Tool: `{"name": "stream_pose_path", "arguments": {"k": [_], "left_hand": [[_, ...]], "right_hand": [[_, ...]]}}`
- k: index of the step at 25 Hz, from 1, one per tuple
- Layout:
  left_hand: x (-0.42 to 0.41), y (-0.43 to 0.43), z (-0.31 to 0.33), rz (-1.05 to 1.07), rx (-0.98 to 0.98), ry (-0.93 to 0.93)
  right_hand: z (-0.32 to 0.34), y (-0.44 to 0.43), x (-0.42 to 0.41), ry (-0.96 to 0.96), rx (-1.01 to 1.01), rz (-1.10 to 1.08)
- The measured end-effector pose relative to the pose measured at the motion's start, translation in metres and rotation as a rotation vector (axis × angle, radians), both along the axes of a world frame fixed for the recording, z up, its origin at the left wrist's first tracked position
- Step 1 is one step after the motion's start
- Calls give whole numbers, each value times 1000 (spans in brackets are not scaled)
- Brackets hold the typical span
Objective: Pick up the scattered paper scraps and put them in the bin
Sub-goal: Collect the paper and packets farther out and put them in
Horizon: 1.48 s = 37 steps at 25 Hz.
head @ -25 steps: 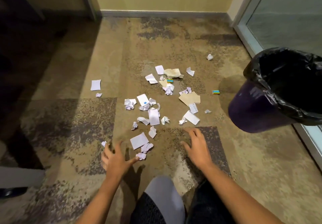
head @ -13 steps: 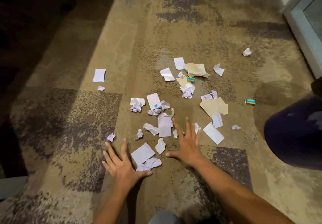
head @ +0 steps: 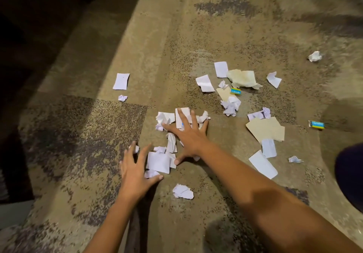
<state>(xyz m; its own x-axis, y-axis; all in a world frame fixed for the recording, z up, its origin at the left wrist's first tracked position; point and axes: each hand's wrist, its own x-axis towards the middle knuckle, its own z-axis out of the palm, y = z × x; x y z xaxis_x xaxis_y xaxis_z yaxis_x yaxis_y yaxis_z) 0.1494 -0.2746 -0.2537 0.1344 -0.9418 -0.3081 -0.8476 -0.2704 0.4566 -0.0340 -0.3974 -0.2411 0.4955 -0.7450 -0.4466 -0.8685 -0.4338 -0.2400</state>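
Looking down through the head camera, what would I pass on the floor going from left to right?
flat white slip → right hand, spread over a cluster of scraps → crumpled cream tissue → torn white scrap → rightmost blue box → dark bin at the picture's edge.

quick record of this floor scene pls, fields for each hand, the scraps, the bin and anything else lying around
surface: carpet
left hand: fingers spread, at the near white square
right hand: fingers spread, flat on the middle paper scraps
loose scraps: flat slip far left, crumpled ball far right
bin: dark, only part shows at the right edge
other: tan card, blue box
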Motion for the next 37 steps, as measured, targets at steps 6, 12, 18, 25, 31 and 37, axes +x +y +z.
{"name": "stream_pose_path", "arguments": {"k": [6,12,18,25,31,37], "left_hand": [[-15,-1,-4,5,-180,1],[-27,12,14,57,-223,-22],[-39,33,54,350,-140,36],[-86,47,123,441,-153,272],[-180,42,212,192,-218,542],[-313,36,305,-178,-307,727]], "right_hand": [[-1,38,4,-250,-159,50],[-16,88,-30,-451,-102,-242],[7,117,-73,-569,-51,-631],[91,152,-108,-823,-232,-1094],[180,181,-159,-921,-558,-1207],[265,198,-254,-1015,-1035,-1369]]}}
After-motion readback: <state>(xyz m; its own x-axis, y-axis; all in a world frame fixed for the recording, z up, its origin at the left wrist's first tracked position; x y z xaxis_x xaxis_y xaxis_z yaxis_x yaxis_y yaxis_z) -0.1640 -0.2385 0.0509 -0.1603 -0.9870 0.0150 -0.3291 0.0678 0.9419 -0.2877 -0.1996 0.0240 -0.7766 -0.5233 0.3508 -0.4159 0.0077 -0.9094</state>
